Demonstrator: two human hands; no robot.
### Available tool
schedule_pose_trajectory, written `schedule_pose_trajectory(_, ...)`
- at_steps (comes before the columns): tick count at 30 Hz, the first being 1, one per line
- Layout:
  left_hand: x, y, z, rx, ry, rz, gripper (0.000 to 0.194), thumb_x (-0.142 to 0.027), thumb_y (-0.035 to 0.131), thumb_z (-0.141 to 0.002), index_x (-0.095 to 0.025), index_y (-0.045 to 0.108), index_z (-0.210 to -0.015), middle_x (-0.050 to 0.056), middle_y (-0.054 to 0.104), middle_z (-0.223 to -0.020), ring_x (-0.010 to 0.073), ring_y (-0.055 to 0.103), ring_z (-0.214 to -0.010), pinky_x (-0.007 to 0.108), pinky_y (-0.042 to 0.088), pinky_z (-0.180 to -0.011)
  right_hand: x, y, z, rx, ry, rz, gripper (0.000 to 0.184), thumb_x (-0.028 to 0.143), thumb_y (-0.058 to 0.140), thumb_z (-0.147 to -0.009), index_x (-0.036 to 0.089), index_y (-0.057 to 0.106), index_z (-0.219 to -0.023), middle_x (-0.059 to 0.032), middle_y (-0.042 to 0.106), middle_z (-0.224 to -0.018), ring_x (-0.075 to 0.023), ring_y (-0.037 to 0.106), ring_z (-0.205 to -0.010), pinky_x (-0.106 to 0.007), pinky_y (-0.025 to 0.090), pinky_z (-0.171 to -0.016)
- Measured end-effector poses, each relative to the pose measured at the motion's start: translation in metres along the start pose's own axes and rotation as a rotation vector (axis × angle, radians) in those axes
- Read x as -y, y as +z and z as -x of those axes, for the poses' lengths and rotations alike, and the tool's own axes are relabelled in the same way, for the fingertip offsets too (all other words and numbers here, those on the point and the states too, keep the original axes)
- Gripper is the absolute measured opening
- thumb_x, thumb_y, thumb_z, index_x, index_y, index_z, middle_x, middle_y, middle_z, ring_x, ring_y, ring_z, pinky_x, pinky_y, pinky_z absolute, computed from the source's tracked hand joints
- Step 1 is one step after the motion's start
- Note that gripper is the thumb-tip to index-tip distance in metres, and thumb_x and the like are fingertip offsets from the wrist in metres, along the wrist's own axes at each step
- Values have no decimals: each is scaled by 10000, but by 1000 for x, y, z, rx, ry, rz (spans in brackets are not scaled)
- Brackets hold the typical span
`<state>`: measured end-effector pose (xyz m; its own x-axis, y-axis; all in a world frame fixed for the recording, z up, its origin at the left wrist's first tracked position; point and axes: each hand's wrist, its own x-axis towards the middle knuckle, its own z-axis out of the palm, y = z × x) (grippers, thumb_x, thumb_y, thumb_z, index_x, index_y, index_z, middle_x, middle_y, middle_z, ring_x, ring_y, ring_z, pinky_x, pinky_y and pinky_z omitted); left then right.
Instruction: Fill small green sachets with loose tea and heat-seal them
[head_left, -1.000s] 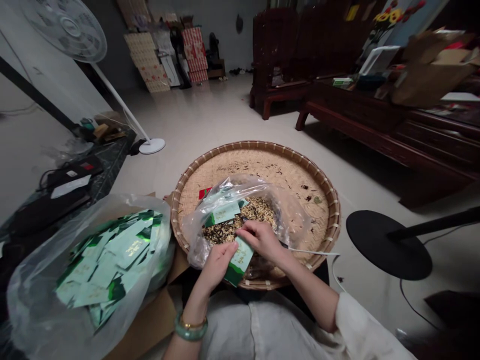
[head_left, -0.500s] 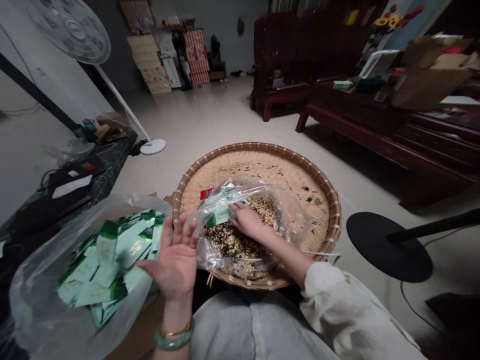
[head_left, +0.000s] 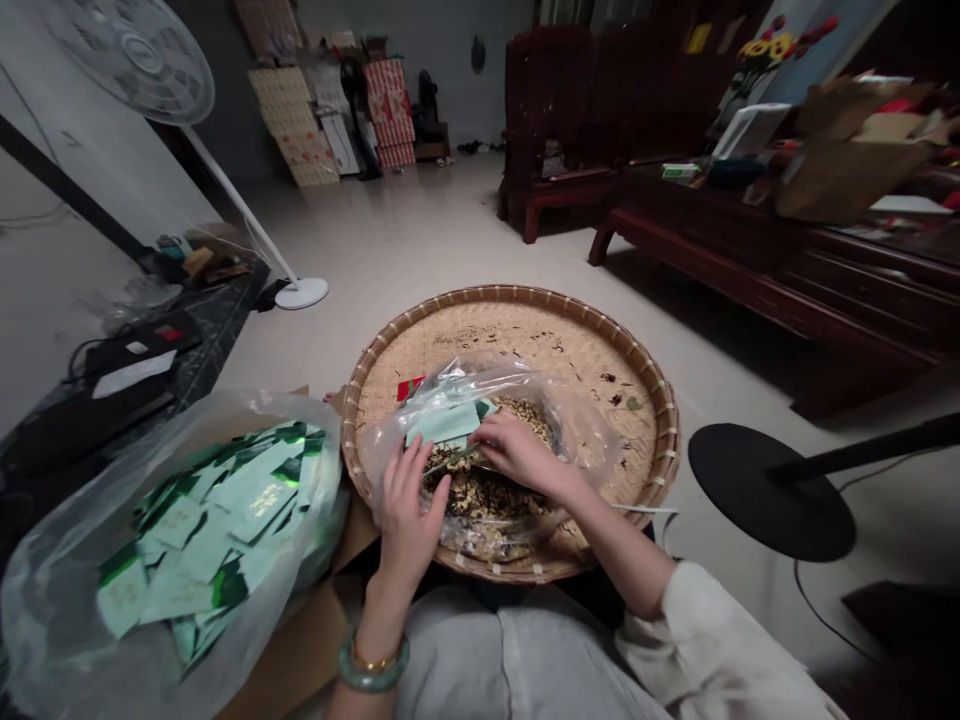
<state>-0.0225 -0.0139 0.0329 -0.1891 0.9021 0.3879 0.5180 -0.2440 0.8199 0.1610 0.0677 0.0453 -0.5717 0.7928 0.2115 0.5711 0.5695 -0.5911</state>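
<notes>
A round woven bamboo tray [head_left: 652,390] lies in front of me with a clear plastic bag [head_left: 577,420] of dried loose tea [head_left: 487,500] on it. My right hand [head_left: 514,450] is inside the bag, pinching a pale green packet [head_left: 448,422]. My left hand [head_left: 405,500] rests at the bag's near left edge, fingers stretched toward the same packet. A green bangle [head_left: 373,668] sits on my left wrist.
A large clear bag [head_left: 172,540] full of green and pale packets lies at my left on cardboard. A white standing fan [head_left: 150,70] is behind it. A black round stand base [head_left: 772,490] sits to the right. Dark wooden furniture [head_left: 750,230] lines the far right.
My left hand dropped the packet it held into the big bag on the left, then came back to the tray. My right hand reached into the tea bag and pinched another packet.
</notes>
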Motion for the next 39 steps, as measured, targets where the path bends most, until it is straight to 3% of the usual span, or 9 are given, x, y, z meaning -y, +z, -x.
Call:
schedule_pose_trajectory(4, 4, 10, 2, 158, -120, 12, 186, -296, 619, -780, -233, 752, -894, 73, 752, -926, 260, 679, -902, 401, 506, -873, 7, -6, 24, -185, -36, -222, 195, 154, 535, -879, 203, 669, -1012, -58, 659, -917, -178, 591, -869, -303, 469, -789)
schedule_pose_trajectory(8, -1, 18, 6, 134, -295, 80, 222, -336, 633, -756, -203, 758, -882, 66, 761, -885, 246, 695, -803, 354, 532, -787, 14, 5, 33, -427, -14, -163, 275, 210, 506, -904, 203, 620, -1154, -99, 660, -1000, -207, 591, -921, -357, 490, -821)
schedule_pose_trajectory(14, -9, 20, 8, 125, -460, 232, 297, -399, 673, -693, -152, 760, -832, 58, 758, -790, 222, 674, -711, 309, 537, -685, 18, 20, 39, -536, -66, -65, 328, 204, 473, -919, 233, 595, -1221, -103, 653, -1125, -225, 572, -1046, -410, 466, -918)
schedule_pose_trajectory(18, -9, 20, 9, 167, -483, 263, 288, -393, 659, -713, -154, 759, -838, 59, 757, -789, 219, 673, -714, 294, 532, -664, 18, 17, 40, -542, -50, -143, 234, 215, 505, -909, 226, 649, -1094, -86, 677, -1037, -213, 580, -997, -386, 469, -892)
schedule_pose_trajectory(23, -7, 20, 12, 179, -363, 171, 235, -338, 634, -748, -191, 757, -883, 63, 759, -898, 240, 686, -821, 338, 521, -790, 15, 7, 38, -468, 133, -168, 89, 295, 635, -828, 211, 662, -839, -67, 631, -857, -230, 553, -889, -368, 463, -793)
schedule_pose_trajectory(25, -6, 19, 13, 181, -330, 150, 221, -327, 631, -753, -203, 755, -887, 63, 757, -917, 244, 686, -851, 351, 511, -829, 13, 4, 38, -449, 130, -142, 100, 279, 616, -835, 202, 652, -784, -67, 608, -821, -224, 543, -853, -355, 457, -763)
schedule_pose_trajectory(33, -4, 15, 8, 112, -385, 134, 179, -342, 672, -697, -182, 740, -742, 39, 745, -746, 212, 667, -717, 298, 513, -708, 23, 1, 42, -407, -36, -167, 119, 180, 535, -796, 209, 589, -695, -33, 619, -689, -181, 541, -718, -299, 435, -670)
schedule_pose_trajectory(36, -4, 15, 8, 105, -385, 148, 170, -334, 669, -691, -181, 737, -722, 34, 739, -717, 209, 663, -697, 293, 512, -691, 28, 5, 44, -400, 12, -243, 102, 158, 541, -750, 204, 565, -662, -20, 607, -670, -160, 550, -678, -269, 434, -645)
schedule_pose_trajectory(39, -4, 15, 10, 108, -372, 171, 154, -321, 673, -687, -186, 742, -719, 36, 744, -728, 217, 672, -714, 303, 518, -709, 31, 12, 47, -335, 157, -395, 25, 187, 565, -733, 198, 578, -715, -6, 612, -697, -145, 567, -659, -245, 441, -626)
